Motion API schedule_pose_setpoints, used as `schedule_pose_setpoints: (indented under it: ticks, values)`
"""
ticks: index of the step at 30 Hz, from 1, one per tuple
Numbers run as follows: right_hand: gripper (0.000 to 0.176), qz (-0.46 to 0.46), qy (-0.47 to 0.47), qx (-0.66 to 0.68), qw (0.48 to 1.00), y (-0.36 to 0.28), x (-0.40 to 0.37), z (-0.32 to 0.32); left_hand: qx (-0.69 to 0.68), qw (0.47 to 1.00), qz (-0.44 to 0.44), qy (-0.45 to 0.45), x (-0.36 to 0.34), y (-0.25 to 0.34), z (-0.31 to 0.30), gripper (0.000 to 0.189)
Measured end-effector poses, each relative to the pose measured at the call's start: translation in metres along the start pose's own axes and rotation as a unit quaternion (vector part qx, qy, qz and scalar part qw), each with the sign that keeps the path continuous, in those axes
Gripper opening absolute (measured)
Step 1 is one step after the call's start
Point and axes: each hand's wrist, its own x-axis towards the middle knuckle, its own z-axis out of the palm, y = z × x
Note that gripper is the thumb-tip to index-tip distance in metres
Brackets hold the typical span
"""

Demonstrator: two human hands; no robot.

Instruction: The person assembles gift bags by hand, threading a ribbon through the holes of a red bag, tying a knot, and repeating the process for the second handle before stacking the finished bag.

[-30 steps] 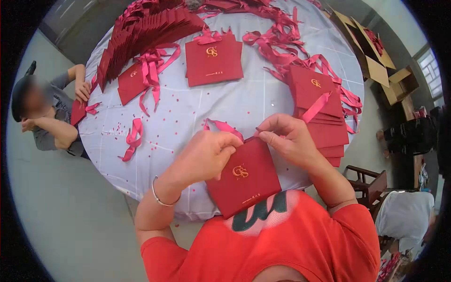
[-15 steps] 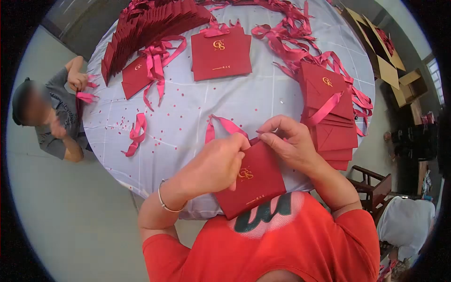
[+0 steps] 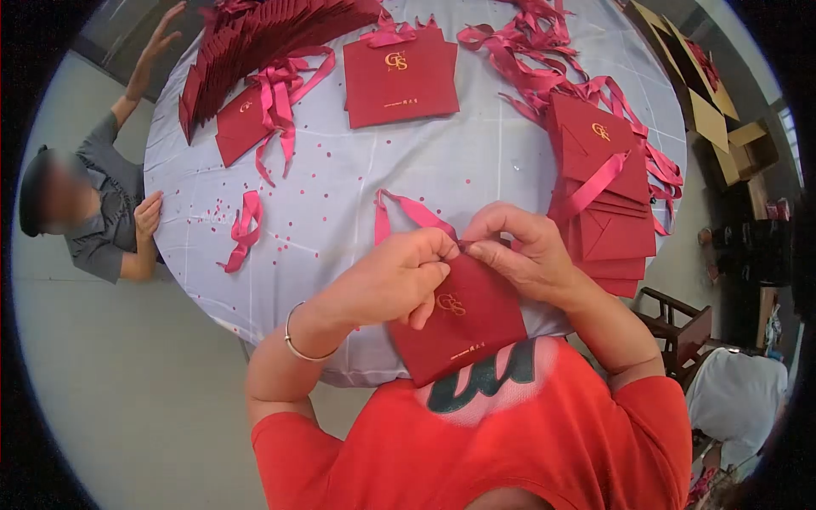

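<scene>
A red paper bag (image 3: pixel 472 319) with gold lettering lies tilted at the table's near edge, against the red shirt. My left hand (image 3: pixel 395 280) is closed in a pinch at the bag's top edge, on the end of a pink ribbon (image 3: pixel 416 212) that loops out beyond it. My right hand (image 3: pixel 523 255) pinches the top edge close beside it, thumb against forefinger. The fingertips of both hands nearly meet, and what lies between them is too small to make out.
Red bags (image 3: pixel 602 170) with ribbons are stacked at right; more (image 3: pixel 401 81) lie at the far middle, and a long row (image 3: pixel 272 42) stands at far left. A loose ribbon (image 3: pixel 245 231) lies left. A co-worker (image 3: pixel 106 200) sits left; cardboard boxes (image 3: pixel 710 119) stand right.
My left hand has shifted right, closer to my right hand at the bag's top edge. The co-worker has raised one arm and rests the other hand at the table edge; the pink ribbon there is gone from view.
</scene>
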Motion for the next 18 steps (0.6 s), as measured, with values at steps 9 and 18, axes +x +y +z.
schedule_pose_setpoints:
  ticks: [9, 18]
  values:
    - [0.01, 0.102, -0.011, 0.125, 0.987, 0.0037, 0.0, -0.0003, -0.067, 0.998, -0.006, -0.02, -0.005, 0.0084, 0.0025, 0.013]
    - [0.012, 0.136, -0.022, 0.135, 0.981, 0.0053, -0.0005, -0.0027, -0.031, 0.999, 0.007, 0.028, -0.0026, 0.006, 0.0029, 0.012]
